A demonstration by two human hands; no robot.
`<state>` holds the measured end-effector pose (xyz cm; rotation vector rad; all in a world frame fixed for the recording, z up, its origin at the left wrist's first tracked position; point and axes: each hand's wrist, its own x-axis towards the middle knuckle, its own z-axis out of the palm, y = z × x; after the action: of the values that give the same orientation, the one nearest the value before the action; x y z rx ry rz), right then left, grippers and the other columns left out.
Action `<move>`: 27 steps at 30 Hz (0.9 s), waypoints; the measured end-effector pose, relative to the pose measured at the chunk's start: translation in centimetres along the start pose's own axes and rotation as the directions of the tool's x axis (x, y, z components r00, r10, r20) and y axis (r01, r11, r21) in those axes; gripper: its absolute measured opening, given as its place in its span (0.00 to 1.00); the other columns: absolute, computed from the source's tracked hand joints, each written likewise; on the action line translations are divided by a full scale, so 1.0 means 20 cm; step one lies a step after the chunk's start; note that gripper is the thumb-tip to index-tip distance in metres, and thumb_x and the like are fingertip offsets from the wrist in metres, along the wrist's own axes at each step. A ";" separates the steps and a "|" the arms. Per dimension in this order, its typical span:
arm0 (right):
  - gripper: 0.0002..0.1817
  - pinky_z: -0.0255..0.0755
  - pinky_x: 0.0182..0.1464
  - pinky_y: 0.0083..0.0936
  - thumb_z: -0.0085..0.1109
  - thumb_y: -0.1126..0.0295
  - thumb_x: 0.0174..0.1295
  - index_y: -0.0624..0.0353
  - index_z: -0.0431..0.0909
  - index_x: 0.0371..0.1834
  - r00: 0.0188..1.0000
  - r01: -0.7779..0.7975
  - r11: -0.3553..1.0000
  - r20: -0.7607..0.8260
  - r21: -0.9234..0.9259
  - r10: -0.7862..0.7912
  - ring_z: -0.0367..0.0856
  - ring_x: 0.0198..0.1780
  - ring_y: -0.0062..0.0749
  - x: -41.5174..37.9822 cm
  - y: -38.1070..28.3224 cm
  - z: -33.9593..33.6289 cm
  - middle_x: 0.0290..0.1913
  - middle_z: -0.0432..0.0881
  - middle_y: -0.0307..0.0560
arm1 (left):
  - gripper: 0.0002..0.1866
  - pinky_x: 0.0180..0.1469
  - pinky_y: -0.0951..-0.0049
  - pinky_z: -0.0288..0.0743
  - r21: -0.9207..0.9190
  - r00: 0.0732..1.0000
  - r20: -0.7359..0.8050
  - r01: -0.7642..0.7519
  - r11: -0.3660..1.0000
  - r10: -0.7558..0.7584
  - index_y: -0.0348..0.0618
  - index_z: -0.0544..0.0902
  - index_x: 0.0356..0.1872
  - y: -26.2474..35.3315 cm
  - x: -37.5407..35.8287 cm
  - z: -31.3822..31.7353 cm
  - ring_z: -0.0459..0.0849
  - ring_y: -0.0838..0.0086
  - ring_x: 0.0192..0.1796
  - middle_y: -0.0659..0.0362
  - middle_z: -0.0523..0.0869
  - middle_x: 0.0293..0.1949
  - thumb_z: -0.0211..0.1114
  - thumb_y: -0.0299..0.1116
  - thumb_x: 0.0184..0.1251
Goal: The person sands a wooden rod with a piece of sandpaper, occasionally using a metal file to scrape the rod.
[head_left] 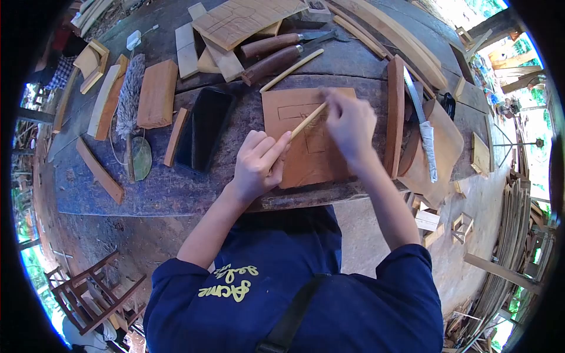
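A thin pale wooden stick (306, 122) slants up to the right over a reddish-brown board (282, 162) marked with dark drawn lines. My left hand (259, 160) is closed around the stick's lower end. At its upper end is my right hand (351, 123), curled and partly blurred; its fingertips are smeared, and whether they grip the stick is unclear. A second thin stick (292, 70) lies just behind the board.
Left of the board are a black phone-like slab (203, 130), wood blocks (158, 94) and a grey brush (130, 97). Wooden-handled tools (272, 63) lie behind. On the right are an upright plank (395, 117) and a saw with a wrapped handle (429, 150).
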<state>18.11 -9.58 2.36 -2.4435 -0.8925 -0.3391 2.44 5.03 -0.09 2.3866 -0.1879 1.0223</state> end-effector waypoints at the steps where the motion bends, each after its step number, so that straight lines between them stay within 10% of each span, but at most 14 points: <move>1: 0.10 0.80 0.33 0.44 0.58 0.66 0.64 0.44 0.88 0.45 0.996 0.024 1.000 0.090 -0.005 -0.023 0.87 0.31 0.49 -0.05 -0.05 -0.02 0.28 0.86 0.52 | 0.18 0.33 0.65 0.68 0.001 1.000 -0.004 -0.003 1.000 0.003 0.31 0.87 0.49 -0.01 0.00 0.00 0.72 0.65 0.27 0.58 0.73 0.23 0.70 0.19 0.54; 13: 0.10 0.79 0.35 0.46 0.58 0.65 0.69 0.46 0.88 0.47 0.979 0.034 0.998 -0.200 0.057 -0.022 0.87 0.31 0.53 0.06 0.07 0.11 0.30 0.87 0.54 | 0.06 0.32 0.64 0.74 -0.164 0.927 0.055 0.375 0.912 -0.371 0.35 0.88 0.41 -0.05 -0.02 0.04 0.81 0.60 0.27 0.51 0.83 0.25 0.68 0.24 0.65; 27: 0.12 0.77 0.28 0.45 0.57 0.69 0.64 0.47 0.81 0.50 0.989 0.150 0.987 0.006 -0.050 -0.150 0.86 0.28 0.48 -0.06 -0.06 0.09 0.27 0.84 0.49 | 0.05 0.30 0.63 0.73 -0.134 0.944 0.017 0.328 0.935 -0.328 0.35 0.88 0.39 -0.06 -0.04 0.05 0.81 0.58 0.25 0.49 0.82 0.23 0.66 0.25 0.67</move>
<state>16.47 -8.36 0.80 -2.4281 -1.0840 -0.4172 2.94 5.59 -1.68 2.1964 0.1376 0.8297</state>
